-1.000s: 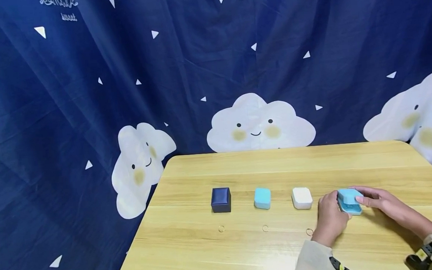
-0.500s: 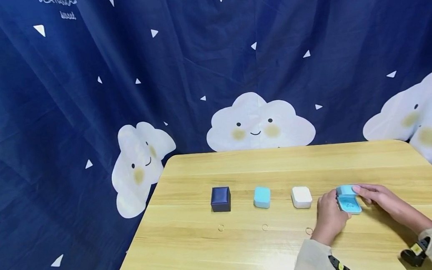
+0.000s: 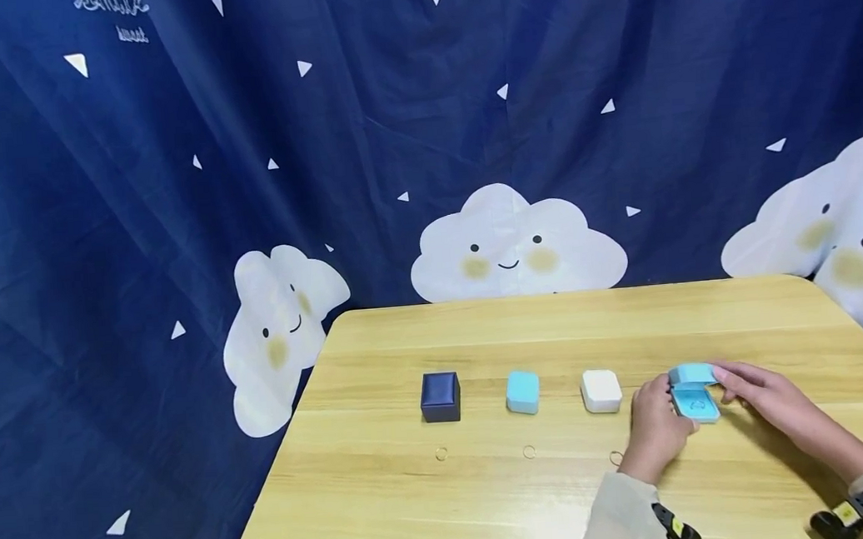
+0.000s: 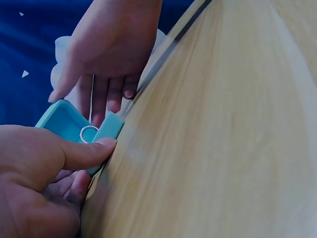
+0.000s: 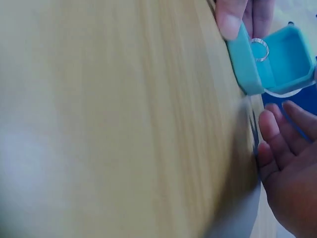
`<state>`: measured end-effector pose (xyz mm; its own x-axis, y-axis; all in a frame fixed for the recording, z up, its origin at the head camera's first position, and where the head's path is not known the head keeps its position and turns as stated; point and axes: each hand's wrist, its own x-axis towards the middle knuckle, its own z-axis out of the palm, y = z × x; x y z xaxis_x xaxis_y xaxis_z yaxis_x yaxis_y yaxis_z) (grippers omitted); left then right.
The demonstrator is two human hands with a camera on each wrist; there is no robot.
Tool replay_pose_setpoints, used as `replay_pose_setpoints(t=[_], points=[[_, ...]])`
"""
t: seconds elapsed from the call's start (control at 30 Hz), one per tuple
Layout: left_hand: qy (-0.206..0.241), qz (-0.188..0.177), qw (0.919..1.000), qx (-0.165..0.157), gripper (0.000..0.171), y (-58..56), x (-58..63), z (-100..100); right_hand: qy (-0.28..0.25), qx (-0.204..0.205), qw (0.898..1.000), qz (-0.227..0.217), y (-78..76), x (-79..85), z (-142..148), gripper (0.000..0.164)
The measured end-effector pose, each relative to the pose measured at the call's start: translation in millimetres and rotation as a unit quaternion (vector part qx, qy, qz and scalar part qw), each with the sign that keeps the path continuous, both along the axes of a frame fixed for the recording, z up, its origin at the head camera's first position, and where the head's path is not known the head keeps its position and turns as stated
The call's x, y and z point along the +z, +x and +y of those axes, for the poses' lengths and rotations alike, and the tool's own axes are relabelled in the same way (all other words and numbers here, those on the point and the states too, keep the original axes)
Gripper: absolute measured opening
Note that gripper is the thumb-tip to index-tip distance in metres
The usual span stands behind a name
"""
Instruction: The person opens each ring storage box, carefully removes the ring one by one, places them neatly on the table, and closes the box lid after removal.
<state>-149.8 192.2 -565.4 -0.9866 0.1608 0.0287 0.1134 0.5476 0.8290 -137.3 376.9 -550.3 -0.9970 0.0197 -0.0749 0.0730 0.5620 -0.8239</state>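
A light-blue ring box (image 3: 696,405) sits with its lid raised at the right of the table. A silver ring (image 5: 260,49) stands in its slot. My left hand (image 3: 656,425) grips the base, its thumb (image 4: 89,154) across the front and its fingers underneath. My right hand (image 3: 767,400) is at the lid (image 4: 64,119), thumb by the lid's edge. Its other fingers (image 5: 277,136) are loosely extended and apart from the box. Near my left wrist lies a dark thin ring (image 3: 616,458), partly hidden.
Left of my hands stand a white box (image 3: 601,391), a second light-blue box (image 3: 523,392) and a navy box (image 3: 440,397), all with lids down. Two thin rings lie in front: one ring (image 3: 529,452) before the blue box, another ring (image 3: 441,453) before the navy one.
The ring box's lid has swung up and back, so its inside and the silver ring show more. My right hand has moved slightly away from me with the lid; my left hand keeps its grip.
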Motion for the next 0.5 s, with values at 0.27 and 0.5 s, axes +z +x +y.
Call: replay_pose_setpoints(t=[0.27, 0.5], points=[[0.018, -0.026, 0.9995, 0.002, 0.072, 0.3, 3.7, -1.2, -0.074, -0.075, 0.994, 0.036, 22.9, -8.8, -6.5, 0.029], [0.025, -0.027, 0.9993, -0.007, 0.071, -1.9, 2.6, -2.4, -0.036, -0.058, 0.997, 0.044, 30.8, -10.6, -23.8, 0.041]])
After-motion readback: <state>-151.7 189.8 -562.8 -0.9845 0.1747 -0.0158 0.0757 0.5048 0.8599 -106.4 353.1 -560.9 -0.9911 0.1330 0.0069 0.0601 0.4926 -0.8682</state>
